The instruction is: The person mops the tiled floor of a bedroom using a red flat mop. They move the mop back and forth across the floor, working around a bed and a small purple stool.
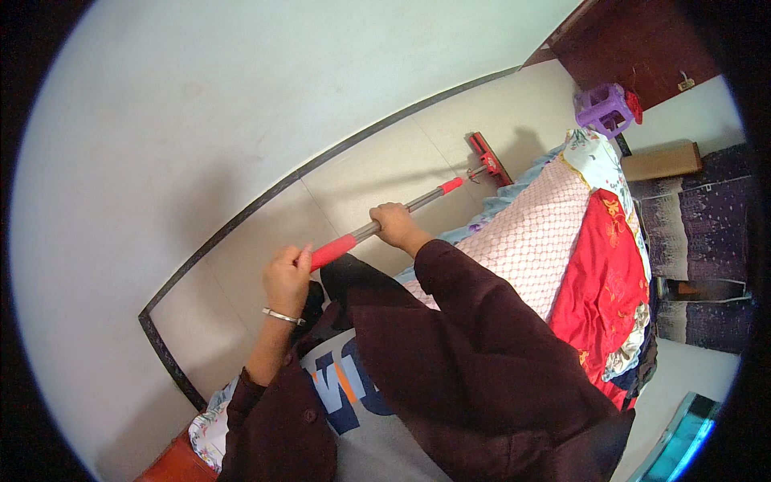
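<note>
A sponge mop with a grey metal pole slants across the view from near my body towards the upper right. My left hand, with a silver bangle at the wrist, is wrapped around the end of its red handle grip. Farther along, my right hand grips the bare metal pole. The red mop head is down at the tiled floor, between the wall and the bed. Its underside is hidden from me.
A dark baseboard borders the white wall on the left. On the right is a bed with a pink checked cover and red embroidered fabric. Beyond the bed's far end stands a purple plastic stool near a brown door.
</note>
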Action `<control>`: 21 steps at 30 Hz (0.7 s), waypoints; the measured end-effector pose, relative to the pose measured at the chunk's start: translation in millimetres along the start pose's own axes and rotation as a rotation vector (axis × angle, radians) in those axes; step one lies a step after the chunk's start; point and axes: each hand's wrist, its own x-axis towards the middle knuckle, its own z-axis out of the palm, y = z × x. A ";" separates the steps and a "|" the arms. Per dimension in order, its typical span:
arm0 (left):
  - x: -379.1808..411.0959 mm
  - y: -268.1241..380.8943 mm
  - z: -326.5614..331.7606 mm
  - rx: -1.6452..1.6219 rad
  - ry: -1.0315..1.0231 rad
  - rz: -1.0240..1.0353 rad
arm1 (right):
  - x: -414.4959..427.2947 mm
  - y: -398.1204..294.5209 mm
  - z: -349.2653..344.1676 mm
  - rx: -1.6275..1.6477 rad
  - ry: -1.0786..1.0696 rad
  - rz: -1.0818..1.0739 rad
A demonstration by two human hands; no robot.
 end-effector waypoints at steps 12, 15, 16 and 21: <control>22.1 1.5 -219.9 -0.070 0.839 -0.249 | 24.6 -203.2 -60.3 0.459 0.101 -0.174; 20.2 24.8 -251.6 -0.016 0.988 -0.292 | 29.7 -226.8 -61.5 0.566 0.110 -0.380; 22.7 34.5 -250.9 0.003 1.010 -0.299 | 31.3 -219.9 -64.0 0.583 0.100 -0.368; 42.4 32.0 -209.0 0.058 0.798 -0.083 | 39.1 -167.1 -87.1 0.538 -0.072 -0.305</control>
